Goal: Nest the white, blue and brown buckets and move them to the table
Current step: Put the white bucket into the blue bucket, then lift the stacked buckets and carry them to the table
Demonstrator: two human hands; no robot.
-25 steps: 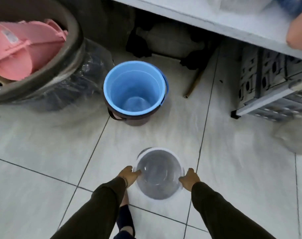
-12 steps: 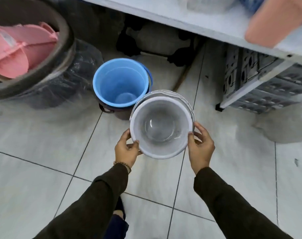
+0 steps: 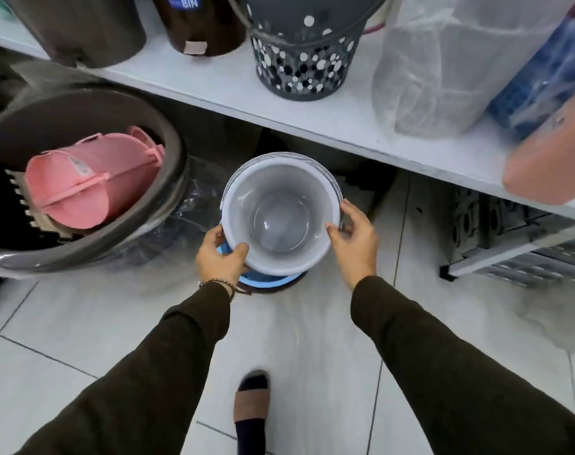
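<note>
I hold the white bucket [image 3: 281,215] by its rim, mouth up, directly over the blue bucket [image 3: 263,278]. Only a crescent of the blue rim shows below it. The blue bucket sits inside the brown bucket [image 3: 273,289], of which a thin dark edge is visible on the floor. My left hand [image 3: 221,256] grips the white rim at its near left. My right hand [image 3: 353,239] presses the rim at its right, fingers spread. I cannot tell how deep the white bucket sits in the blue one.
A white table [image 3: 214,83] runs across the top, carrying dark bins, a dotted grey basket [image 3: 300,64] and wrapped goods [image 3: 450,60]. A large dark tub [image 3: 168,165] with a pink bucket [image 3: 89,185] stands at left. Grey crates [image 3: 522,244] sit at right. My foot [image 3: 251,402] is on the tiles.
I lifted the white bucket off the floor and carried it forward and left, over the blue bucket. The view tilted up, showing the table top.
</note>
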